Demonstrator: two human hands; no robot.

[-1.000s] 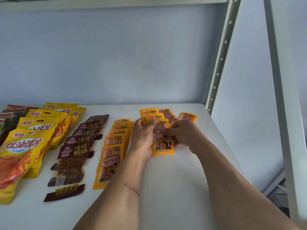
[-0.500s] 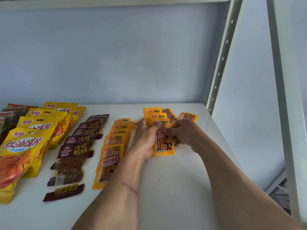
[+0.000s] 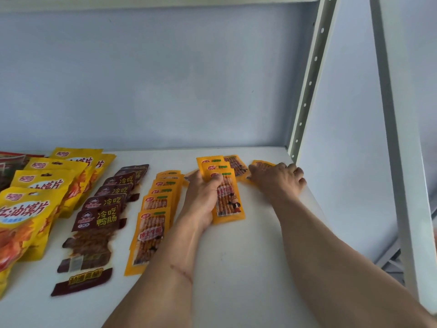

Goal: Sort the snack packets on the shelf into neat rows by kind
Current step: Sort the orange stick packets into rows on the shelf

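Observation:
On the white shelf [image 3: 236, 268], my left hand [image 3: 201, 200] grips a short overlapping row of orange stick-snack packets [image 3: 230, 200] along their left edge. My right hand [image 3: 279, 181] lies further right, near the back corner, with curled fingers on a loose orange packet [image 3: 260, 165]. Only the far-left corner of that packet shows. Another loose orange packet [image 3: 236, 164] lies tilted between the two hands. Left of my left hand runs a neat row of the same orange packets [image 3: 156, 209].
A row of dark brown packets [image 3: 106, 209] and rows of big yellow bags [image 3: 35, 197] lie further left, with red packets [image 3: 9, 162] at the frame's edge. A perforated upright post [image 3: 307, 91] stands at the back right corner, and a front post [image 3: 402, 162] is nearer me.
My right hand left the packet row it was touching and moved right and back onto the loose orange packet. My left hand stayed on the row, closing its fingers over the top.

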